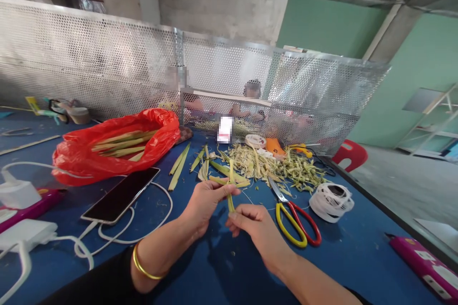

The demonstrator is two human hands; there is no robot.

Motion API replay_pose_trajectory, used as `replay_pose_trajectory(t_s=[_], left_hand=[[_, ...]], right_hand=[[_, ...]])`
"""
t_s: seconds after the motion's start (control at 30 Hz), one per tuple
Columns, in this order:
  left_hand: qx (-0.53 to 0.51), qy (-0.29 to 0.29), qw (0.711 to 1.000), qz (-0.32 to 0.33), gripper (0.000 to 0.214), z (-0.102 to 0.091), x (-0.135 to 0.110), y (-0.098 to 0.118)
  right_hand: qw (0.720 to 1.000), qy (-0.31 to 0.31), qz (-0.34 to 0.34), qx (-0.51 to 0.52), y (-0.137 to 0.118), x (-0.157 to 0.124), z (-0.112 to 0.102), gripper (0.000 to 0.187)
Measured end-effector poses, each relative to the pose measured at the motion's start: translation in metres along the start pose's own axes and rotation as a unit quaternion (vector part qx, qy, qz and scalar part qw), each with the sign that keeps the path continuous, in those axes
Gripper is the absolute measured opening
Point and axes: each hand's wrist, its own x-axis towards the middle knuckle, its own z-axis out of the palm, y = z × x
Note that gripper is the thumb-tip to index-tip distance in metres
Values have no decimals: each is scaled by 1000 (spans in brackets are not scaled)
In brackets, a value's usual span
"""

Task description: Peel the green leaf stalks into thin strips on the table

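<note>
Between my two hands is a green-yellow leaf strip (231, 200), bent or crossed near its middle with one end pointing up. My left hand (209, 200) pinches it at the crossing, thumb on top. Lower down, my right hand (250, 224) grips the strip's bottom end between thumb and fingers. Just beyond lie loose leaf pieces (223, 169) and a heap of pale and green leaf scraps (257, 164). Scissors (291, 219) with one yellow and one red handle rest right of my right hand. Exactly how the strip is folded is hidden by my fingers.
A red plastic bag (78, 162) of long leaves stands at left, near a dark phone (121, 195) with a white cable. At right are a roll of white tape (331, 202) and a magenta tool (422, 262). Behind a perforated metal screen (222, 66) sit other people.
</note>
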Motion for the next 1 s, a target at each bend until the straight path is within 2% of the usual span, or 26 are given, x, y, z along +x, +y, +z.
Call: replay_pose_trajectory(t_s=[0.2,0.33,0.47,0.53,0.63,0.83,1.0], left_hand=[[-2,-76,997,-31,20,3,-2,-5],[-15,-37,999,-31,21,5,-2,-8],[-16,-13,999,-47,26,1,1,-8],[-18,-13,999,-44,28,-1,3,-7],[14,-45,998,-46,28,-3,2,-6],[19,-70,995,-72,40,0,-2,-4],[23,-5,999,-45,34,4,2,-13]], right_hand=[[998,13,-42,-46,0,-1,-1,37],[992,8,-64,-107,1,-2,1,34],[989,4,-48,-142,0,2,-4,32],[988,50,-50,-137,-1,6,-12,28],[982,116,-71,-131,-3,11,-24,23],[979,109,-85,-151,-3,13,-29,21],[975,102,-83,-181,-1,9,-21,21]])
